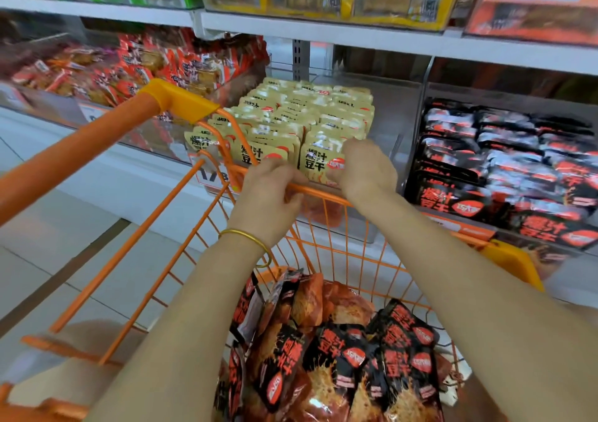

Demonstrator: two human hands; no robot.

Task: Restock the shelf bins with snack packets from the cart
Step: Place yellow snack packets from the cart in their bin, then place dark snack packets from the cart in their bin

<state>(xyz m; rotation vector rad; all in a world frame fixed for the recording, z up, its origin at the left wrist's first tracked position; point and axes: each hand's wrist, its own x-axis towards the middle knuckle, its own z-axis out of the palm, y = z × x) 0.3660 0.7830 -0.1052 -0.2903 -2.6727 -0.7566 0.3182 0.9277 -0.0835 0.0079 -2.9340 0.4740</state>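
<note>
An orange wire cart (168, 256) stands against the shelf, with black and red snack packets (343, 353) piled inside. The middle clear bin (385, 111) holds rows of beige snack packets (291, 114) standing upright. My right hand (362, 169) presses its fingers against the front beige packet (315, 163) of the right row. Over the cart's front rim, my left hand (268, 195) is curled at the front packets of the neighbouring row; a gold bangle circles its wrist. Whether the left hand grips a packet is unclear.
A bin of black packets (504, 169) sits to the right, and a bin of red packets (136, 66) to the left. An upper shelf (323, 30) carries yellow, green and orange boxes. The cart's orange handle (81, 143) runs across the left. Pale floor tiles lie below left.
</note>
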